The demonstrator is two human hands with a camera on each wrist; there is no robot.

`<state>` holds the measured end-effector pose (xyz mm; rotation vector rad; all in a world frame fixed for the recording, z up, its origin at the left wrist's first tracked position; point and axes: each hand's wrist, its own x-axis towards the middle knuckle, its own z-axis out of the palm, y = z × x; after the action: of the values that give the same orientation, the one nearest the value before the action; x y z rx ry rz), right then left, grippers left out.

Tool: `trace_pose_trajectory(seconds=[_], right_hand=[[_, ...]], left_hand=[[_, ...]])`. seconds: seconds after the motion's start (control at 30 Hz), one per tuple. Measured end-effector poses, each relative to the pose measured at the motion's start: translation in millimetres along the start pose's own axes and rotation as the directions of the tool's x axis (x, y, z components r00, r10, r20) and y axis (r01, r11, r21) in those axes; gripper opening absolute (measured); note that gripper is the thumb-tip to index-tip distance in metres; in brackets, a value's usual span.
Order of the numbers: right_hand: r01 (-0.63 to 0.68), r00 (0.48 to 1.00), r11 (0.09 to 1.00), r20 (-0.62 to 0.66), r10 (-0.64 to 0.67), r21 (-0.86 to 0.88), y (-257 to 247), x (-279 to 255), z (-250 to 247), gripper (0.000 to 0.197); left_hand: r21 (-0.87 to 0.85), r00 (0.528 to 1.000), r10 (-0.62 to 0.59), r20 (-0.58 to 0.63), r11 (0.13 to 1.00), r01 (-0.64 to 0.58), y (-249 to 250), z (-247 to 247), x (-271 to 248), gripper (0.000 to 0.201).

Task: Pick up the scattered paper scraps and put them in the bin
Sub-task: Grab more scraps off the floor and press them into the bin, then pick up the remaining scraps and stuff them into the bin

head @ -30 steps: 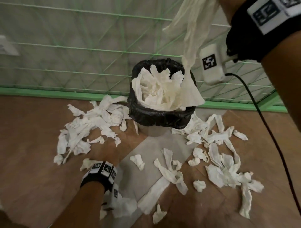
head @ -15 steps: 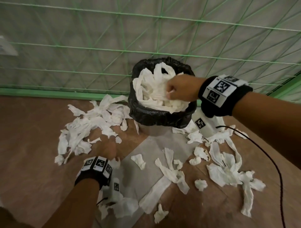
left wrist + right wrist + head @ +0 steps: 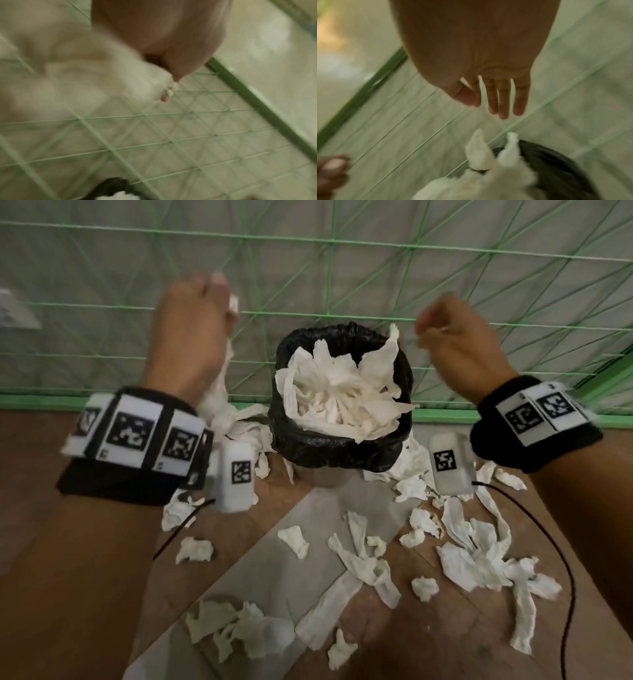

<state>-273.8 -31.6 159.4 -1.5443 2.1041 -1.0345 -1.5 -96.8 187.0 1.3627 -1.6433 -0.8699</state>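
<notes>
A small bin lined with a black bag (image 3: 337,446) stands against the green mesh, heaped with white paper (image 3: 342,392). My left hand (image 3: 198,320) is raised left of the bin and grips a bunch of white paper scraps (image 3: 219,392) that trails down below it; the left wrist view shows blurred paper (image 3: 85,75) under the fingers. My right hand (image 3: 448,337) hovers up right of the bin, fingers straight and holding nothing, as the right wrist view (image 3: 496,100) shows. Several scraps (image 3: 472,563) lie on the floor around the bin.
Green mesh fencing (image 3: 342,268) with a green base rail (image 3: 513,416) runs behind the bin. The floor is brown wood (image 3: 30,491) with a grey strip (image 3: 301,563). A black cable (image 3: 568,570) hangs from my right wrist over the scraps.
My right hand left the paper in the bin and rose to the right, empty. My left hand came up from the floor pile with a bunch of scraps.
</notes>
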Motion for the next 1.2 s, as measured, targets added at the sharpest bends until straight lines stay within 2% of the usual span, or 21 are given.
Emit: trace_pose_trajectory(seconds=[0.07, 0.1, 0.13, 0.2, 0.27, 0.33, 0.4, 0.47, 0.53, 0.57, 0.63, 0.7, 0.73, 0.8, 0.87, 0.9, 0.97, 1.03, 1.1, 1.13, 1.2], right_hand=[[-0.162, 0.968, 0.979, -0.174, 0.182, 0.124, 47, -7, -2, 0.008], [-0.257, 0.942, 0.959, -0.193, 0.276, 0.116, 77, -13, 0, 0.004], [-0.359, 0.917, 0.931, -0.161, 0.364, 0.062, 107, -21, 5, 0.006], [-0.524, 0.849, 0.844, 0.006, 0.528, -0.116, 145, -50, 20, 0.026], [-0.569, 0.729, 0.751, 0.218, 0.649, -0.335, 167, -92, 44, 0.042], [-0.482, 0.624, 0.709, 0.366, 0.690, -0.515, 176, -135, 72, 0.072], [-0.378, 0.626, 0.750, 0.448, 0.639, -0.542, 174, -173, 99, 0.110], [-0.230, 0.667, 0.776, 0.485, 0.565, -0.588, 169, -202, 123, 0.110], [0.022, 0.682, 0.772, 0.574, 0.453, -0.635, 154, -225, 146, 0.098], [0.097, 0.686, 0.774, 0.606, 0.403, -0.626, 146, -234, 154, 0.088], [0.221, 0.660, 0.747, 0.660, 0.358, -0.627, 143, -247, 170, 0.074], [0.239, 0.639, 0.739, 0.675, 0.369, -0.630, 143, -247, 177, 0.083], [0.205, 0.639, 0.765, 0.675, 0.368, -0.611, 142, -246, 178, 0.086], [0.076, 0.658, 0.848, 0.666, 0.352, -0.524, 138, -238, 172, 0.075], [0.045, 0.701, 0.877, 0.641, 0.314, -0.479, 135, -223, 159, 0.057], [0.072, 0.712, 0.881, 0.643, 0.282, -0.467, 131, -212, 150, 0.048], [0.080, 0.740, 0.905, 0.634, 0.227, -0.417, 123, -188, 132, 0.022], [0.092, 0.773, 0.940, 0.619, 0.141, -0.329, 117, -169, 114, 0.017], [0.100, 0.771, 0.955, 0.629, 0.104, -0.280, 104, -154, 90, 0.015], [0.100, 0.761, 0.966, 0.644, 0.081, -0.240, 95, -146, 76, 0.017], [0.116, 0.765, 0.975, 0.643, 0.036, -0.192, 66, -131, 42, 0.035]], left_hand=[[-0.193, 0.997, 0.033, 0.064, 0.981, -0.020, 31, 16, 3, 0.027], [-0.228, 0.994, 0.061, 0.092, 0.973, -0.039, 41, 28, 4, 0.019], [-0.196, 0.989, 0.099, 0.114, 0.978, -0.075, 50, 41, 4, 0.013], [-0.093, 0.970, 0.165, 0.177, 0.984, -0.151, 57, 67, 4, 0.004], [0.009, 0.945, 0.193, 0.264, 0.979, -0.203, 51, 91, 4, 0.005], [0.131, 0.930, 0.070, 0.360, 0.983, -0.125, 40, 114, 2, 0.015], [0.376, 0.903, -0.065, 0.425, 0.920, -0.111, 25, 131, -1, 0.025], [0.478, 0.873, -0.110, 0.476, 0.865, -0.152, 9, 137, -7, 0.027], [0.452, 0.856, -0.056, 0.514, 0.866, -0.215, 0, 134, -11, 0.034], [0.438, 0.856, -0.019, 0.516, 0.865, -0.244, 1, 130, -13, 0.038], [0.416, 0.876, 0.065, 0.478, 0.862, -0.291, 5, 121, -12, 0.046], [0.372, 0.913, 0.153, 0.378, 0.878, -0.301, 9, 110, -11, 0.051], [0.340, 0.942, 0.198, 0.272, 0.896, -0.286, 7, 104, -11, 0.052], [0.234, 0.974, 0.223, -0.035, 0.950, -0.209, -10, 88, -16, 0.047], [0.104, 0.947, 0.109, -0.302, 0.991, -0.081, -47, 77, -30, 0.035], [0.074, 0.929, 0.023, -0.370, 0.997, 0.005, -73, 74, -40, 0.031], [0.102, 0.918, -0.091, -0.386, 0.985, 0.140, -124, 74, -71, 0.022], [0.275, 0.965, -0.093, -0.247, 0.948, 0.161, -163, 81, -112, 0.013], [0.494, 0.996, -0.069, 0.062, 0.869, 0.029, -192, 94, -157, 0.022], [0.519, 0.969, -0.103, 0.225, 0.854, -0.030, -202, 103, -178, 0.030], [0.549, 0.853, -0.219, 0.473, 0.830, -0.092, -225, 122, -209, 0.043]])
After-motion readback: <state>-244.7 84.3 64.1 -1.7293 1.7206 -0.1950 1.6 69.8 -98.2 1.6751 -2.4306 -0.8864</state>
